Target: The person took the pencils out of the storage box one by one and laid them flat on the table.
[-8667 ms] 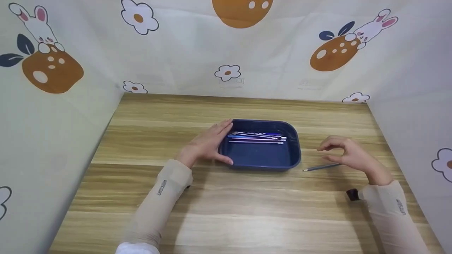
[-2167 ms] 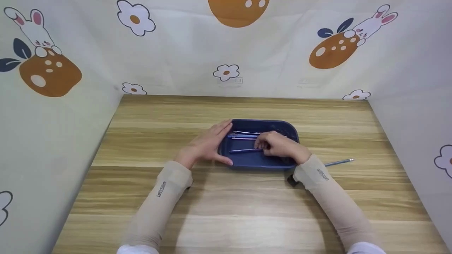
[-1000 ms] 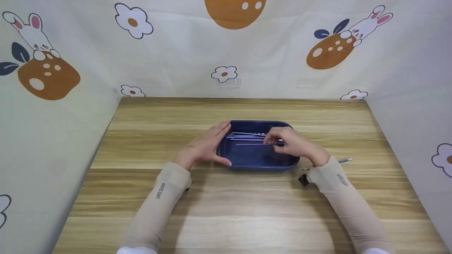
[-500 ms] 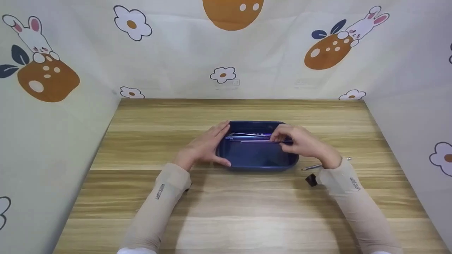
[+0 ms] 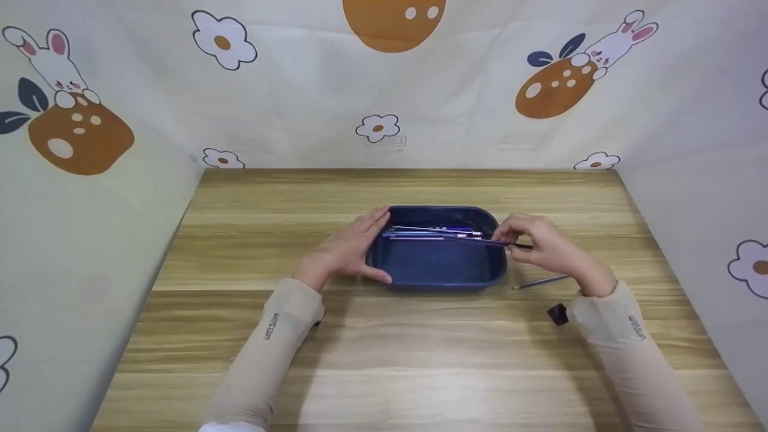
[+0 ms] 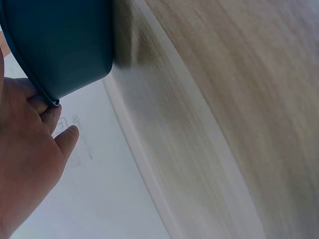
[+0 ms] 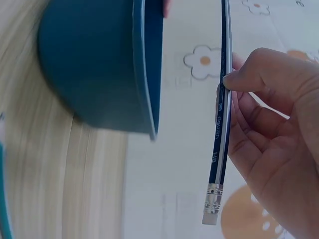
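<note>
A dark blue rectangular plastic box [image 5: 438, 264] stands on the wooden table, several pencils [image 5: 429, 235] lying along its far side. My left hand [image 5: 345, 249] spreads across the box's left end, fingers and thumb resting along its rim; the left wrist view shows its fingertips at the rim of the box [image 6: 65, 45]. Between thumb and fingers, my right hand [image 5: 540, 246] pinches a dark striped HB pencil [image 7: 219, 134] near its eraser end. That pencil slants over the box's right rim, its far end still above the inside. The right wrist view shows its metal band and white eraser.
A blue-grey pencil [image 5: 540, 282] lies on the table right of the box, below my right hand, its rear end hidden by the wrist. Pale printed cloth walls [image 5: 300, 108] enclose the wooden tabletop [image 5: 408, 348] at the back and both sides.
The right hand, earlier outside with nothing held, reached into the box, took a pencil and has drawn it up and rightward across the rim. The left hand stays at the box.
</note>
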Motion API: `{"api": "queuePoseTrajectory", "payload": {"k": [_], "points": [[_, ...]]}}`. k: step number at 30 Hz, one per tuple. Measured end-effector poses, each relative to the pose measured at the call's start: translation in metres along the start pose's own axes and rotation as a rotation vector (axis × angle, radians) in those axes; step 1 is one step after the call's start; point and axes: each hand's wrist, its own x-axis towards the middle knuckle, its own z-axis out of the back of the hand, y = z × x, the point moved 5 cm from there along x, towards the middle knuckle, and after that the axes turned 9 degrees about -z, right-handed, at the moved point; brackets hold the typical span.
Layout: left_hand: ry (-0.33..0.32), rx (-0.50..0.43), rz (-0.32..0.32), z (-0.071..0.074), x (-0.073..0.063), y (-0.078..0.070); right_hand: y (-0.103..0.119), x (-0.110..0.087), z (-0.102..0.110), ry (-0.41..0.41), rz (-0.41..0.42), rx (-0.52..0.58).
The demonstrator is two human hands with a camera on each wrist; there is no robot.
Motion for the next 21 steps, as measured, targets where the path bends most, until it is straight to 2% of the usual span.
{"api": "queuePoseTrajectory", "payload": {"k": [8,14,21], "points": [[-0.013,0.007,-0.014,0.000,-0.001,0.000,-0.020,-0.020,0.013,-0.067,-0.014,0.015],[-0.013,0.007,-0.016,-0.001,-0.001,0.000,-0.042,-0.036,0.019,-0.056,-0.109,-0.008],[-0.019,0.010,-0.018,0.000,-0.001,0.000,-0.067,-0.052,0.025,-0.075,-0.160,-0.029]]}}
